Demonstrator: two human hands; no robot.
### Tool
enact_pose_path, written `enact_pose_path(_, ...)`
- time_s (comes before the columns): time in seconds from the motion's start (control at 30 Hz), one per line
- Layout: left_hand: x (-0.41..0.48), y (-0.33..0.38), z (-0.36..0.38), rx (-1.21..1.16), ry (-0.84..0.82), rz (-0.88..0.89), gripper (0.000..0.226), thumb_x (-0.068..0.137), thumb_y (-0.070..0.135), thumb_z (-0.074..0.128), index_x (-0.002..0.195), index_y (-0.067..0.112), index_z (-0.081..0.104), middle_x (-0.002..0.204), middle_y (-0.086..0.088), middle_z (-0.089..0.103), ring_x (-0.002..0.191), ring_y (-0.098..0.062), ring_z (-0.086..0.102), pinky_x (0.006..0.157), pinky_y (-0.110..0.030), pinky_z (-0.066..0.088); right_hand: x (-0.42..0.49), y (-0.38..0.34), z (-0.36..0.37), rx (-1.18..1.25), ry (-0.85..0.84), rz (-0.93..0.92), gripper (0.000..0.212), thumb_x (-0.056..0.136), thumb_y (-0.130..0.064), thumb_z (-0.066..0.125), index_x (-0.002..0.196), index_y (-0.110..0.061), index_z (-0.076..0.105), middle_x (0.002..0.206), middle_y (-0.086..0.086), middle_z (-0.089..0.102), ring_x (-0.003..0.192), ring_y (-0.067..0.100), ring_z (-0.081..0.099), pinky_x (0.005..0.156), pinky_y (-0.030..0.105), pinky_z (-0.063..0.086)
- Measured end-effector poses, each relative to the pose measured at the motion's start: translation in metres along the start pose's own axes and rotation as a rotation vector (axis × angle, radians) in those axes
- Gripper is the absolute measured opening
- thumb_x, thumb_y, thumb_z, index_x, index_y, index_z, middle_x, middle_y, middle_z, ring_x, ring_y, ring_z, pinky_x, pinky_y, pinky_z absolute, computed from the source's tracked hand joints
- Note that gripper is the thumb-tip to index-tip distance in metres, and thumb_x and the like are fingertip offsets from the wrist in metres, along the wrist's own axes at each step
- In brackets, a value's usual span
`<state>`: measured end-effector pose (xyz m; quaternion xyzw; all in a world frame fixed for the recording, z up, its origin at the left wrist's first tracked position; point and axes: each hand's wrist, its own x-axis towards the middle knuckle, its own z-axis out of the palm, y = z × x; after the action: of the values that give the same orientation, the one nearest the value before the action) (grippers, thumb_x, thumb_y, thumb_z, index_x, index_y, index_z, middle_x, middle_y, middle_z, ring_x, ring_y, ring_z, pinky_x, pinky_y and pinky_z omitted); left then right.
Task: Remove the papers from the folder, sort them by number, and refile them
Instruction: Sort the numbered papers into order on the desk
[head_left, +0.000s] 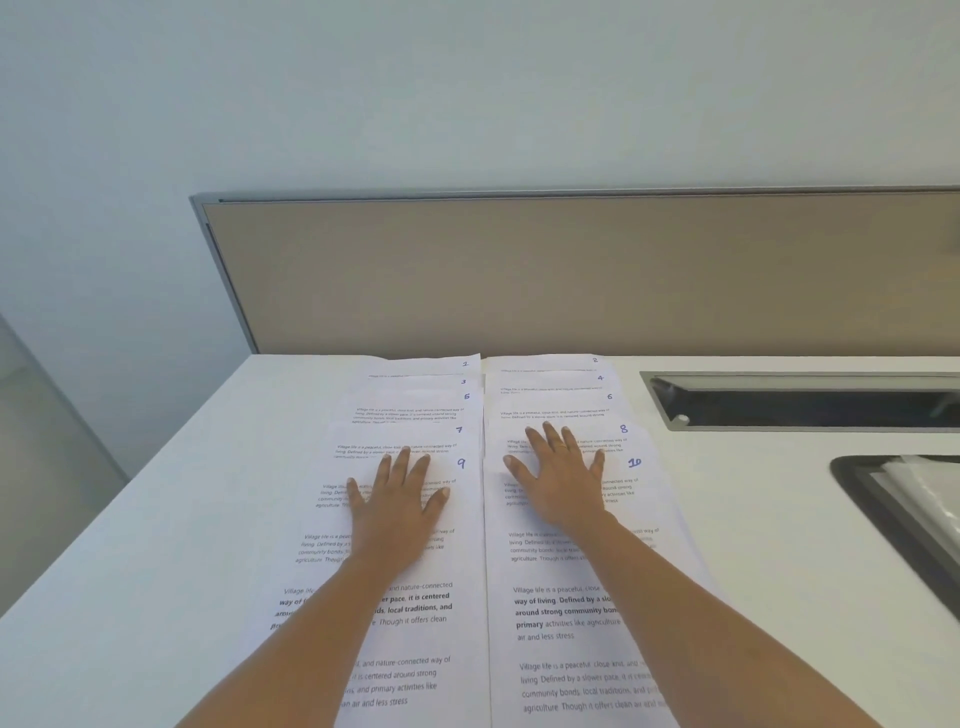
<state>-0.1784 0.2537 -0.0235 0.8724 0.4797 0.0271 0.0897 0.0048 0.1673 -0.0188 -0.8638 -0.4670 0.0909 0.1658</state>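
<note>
The left row of papers (431, 639) and the right row of papers (545, 649) lie side by side in the middle of the white desk (156, 571). In each row the sheets overlap like steps, so a blue number shows at each top right corner. The left row shows 1, 3, 5, 7 and 9 from far to near. The right row shows 2, 4, 6, 8 and 10. The two rows almost touch along their inner edges.

Both bare arms reach forward from the near edge, one over each row. The left hand (400, 499) lies palm down on the left row, just left of the 9. Its fingers are straight and spread, and their tips reach the sheet marked 7. The right hand (561, 478) lies palm down on the right row, left of the 10. Its fingers are straight and spread too, with tips on the sheet marked 8. A ring (563, 446) sits on one of its fingers. Neither hand grips anything; both just press flat.

A long dark slot (805, 402) is set into the desk at the far right. Near it, at the right edge, is a dark-rimmed thing (852, 488) with clear sheets in it; I cannot tell if it is the folder. A tan panel (519, 275) stands behind the desk.
</note>
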Motion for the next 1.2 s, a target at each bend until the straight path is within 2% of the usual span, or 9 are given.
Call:
enact_pose_path(0.33, -0.075, 0.042, -0.002, -0.106, 0.015, 0.049, 0.056, 0.098, 0.053, 0.025, 0.147, 0.027, 0.021, 0.158, 0.007, 0.010, 0.146, -0.012, 0.004, 0.116, -0.049, 0.003, -0.077, 0.011, -0.016, -0.053, 0.019, -0.006, 0.054, 0.098, -0.048, 0.030, 0.145, -0.020, 0.028, 0.157, 0.000, 0.016, 0.146, 0.017, 0.004, 0.115, 0.054, 0.001)
enact_pose_path(0.47, -0.115, 0.051, 0.000, -0.117, 0.018, 0.053, 0.054, 0.098, 0.053, 0.025, 0.146, 0.028, 0.024, 0.157, 0.008, 0.011, 0.145, -0.011, 0.006, 0.116, -0.048, 0.003, -0.113, 0.023, -0.018, -0.127, 0.102, 0.000, 0.047, 0.098, -0.044, 0.035, 0.136, -0.018, 0.041, 0.146, 0.001, 0.036, 0.139, 0.021, 0.025, 0.112, 0.052, 0.014)
enact_pose_path(0.57, -0.138, 0.050, -0.001, -0.086, 0.010, 0.031, 0.054, 0.098, 0.052, 0.024, 0.146, 0.029, 0.022, 0.157, 0.008, 0.010, 0.145, -0.011, 0.006, 0.115, -0.048, 0.004, -0.133, 0.029, -0.019, -0.175, 0.263, -0.041, 0.031, 0.082, -0.039, 0.065, 0.097, -0.012, 0.067, 0.100, 0.005, 0.063, 0.094, 0.029, 0.061, 0.081, 0.050, 0.046)
enact_pose_path(0.63, -0.150, 0.047, -0.002, -0.086, 0.001, 0.021, 0.054, 0.098, 0.052, 0.024, 0.147, 0.029, 0.022, 0.157, 0.008, 0.010, 0.145, -0.012, 0.006, 0.115, -0.048, 0.004, -0.146, 0.032, -0.022, -0.193, 0.295, -0.011, 0.029, 0.072, -0.043, 0.065, 0.075, -0.015, 0.070, 0.078, 0.002, 0.064, 0.069, 0.024, 0.063, 0.061, 0.043, 0.051)
enact_pose_path(0.73, -0.160, 0.039, -0.004, -0.051, -0.043, 0.013, 0.056, 0.098, 0.053, 0.023, 0.148, 0.029, 0.019, 0.158, 0.008, 0.009, 0.145, -0.012, 0.006, 0.115, -0.050, 0.005, -0.159, 0.032, -0.023, -0.198, 0.163, 0.020, 0.046, 0.087, -0.051, 0.038, 0.097, -0.017, 0.068, 0.103, -0.001, 0.065, 0.097, 0.024, 0.061, 0.084, 0.050, 0.045)
enact_pose_path(0.8, -0.164, 0.034, -0.004, -0.037, -0.099, 0.006, 0.056, 0.098, 0.053, 0.023, 0.148, 0.028, 0.019, 0.158, 0.007, 0.009, 0.145, -0.012, 0.006, 0.115, -0.051, 0.007, -0.161, 0.035, -0.021, -0.143, 0.030, 0.042, 0.050, 0.094, -0.054, 0.032, 0.124, -0.020, 0.052, 0.134, -0.001, 0.048, 0.129, 0.021, 0.038, 0.105, 0.053, 0.026)
enact_pose_path(0.87, -0.166, 0.028, -0.006, -0.040, -0.141, 0.006, 0.056, 0.098, 0.053, 0.024, 0.148, 0.028, 0.020, 0.158, 0.008, 0.009, 0.145, -0.012, 0.006, 0.115, -0.052, 0.007, -0.162, 0.034, -0.022, -0.104, -0.079, 0.056, 0.058, 0.095, -0.057, 0.031, 0.139, -0.021, 0.036, 0.151, -0.001, 0.027, 0.142, 0.019, 0.018, 0.112, 0.055, 0.014)
enact_pose_path(0.97, -0.168, 0.023, -0.008, -0.046, -0.141, 0.026, 0.056, 0.098, 0.052, 0.025, 0.148, 0.028, 0.019, 0.158, 0.008, 0.008, 0.145, -0.012, 0.006, 0.115, -0.051, 0.008, -0.168, 0.030, -0.027, -0.082, -0.115, 0.057, 0.063, 0.095, -0.058, 0.028, 0.148, -0.024, 0.021, 0.158, -0.001, 0.009, 0.146, 0.019, 0.003, 0.113, 0.056, 0.007)
enact_pose_path(1.2, -0.176, 0.024, -0.011, -0.079, -0.129, 0.072, 0.056, 0.098, 0.052, 0.026, 0.148, 0.027, 0.020, 0.158, 0.006, 0.009, 0.145, -0.012, 0.007, 0.115, -0.050, 0.009, -0.194, 0.026, -0.027, -0.061, -0.086, 0.076, 0.059, 0.096, -0.055, 0.030, 0.146, -0.023, 0.026, 0.158, -0.001, 0.013, 0.146, 0.017, 0.004, 0.114, 0.054, 0.007)
